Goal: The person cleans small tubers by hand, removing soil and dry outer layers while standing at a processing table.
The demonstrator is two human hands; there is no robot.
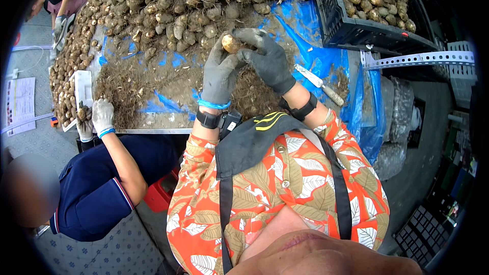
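Note:
A small round taro [231,44] with a pale brown face is held up over the table between my gloved hands. My left hand [220,74], in a grey glove, wraps its fingers and thumb around the taro's near and left side. From the right, my right hand [267,60], in a darker, dirt-stained glove, closes its fingertips on the same taro. Beyond both hands rises a large heap of hairy brown taros [191,2]. To the right of my right hand, a knife [320,84] with a wide blade and pale handle lies on the blue plastic sheet [305,53].
A black crate [367,30] full of taros stands at the far right, near a perforated metal bar [423,60]. Root scraps [119,89] cover the table's near left. One co-worker's gloved hands [103,115] are beside a white tray [83,89]; another person [63,0] is at the far left.

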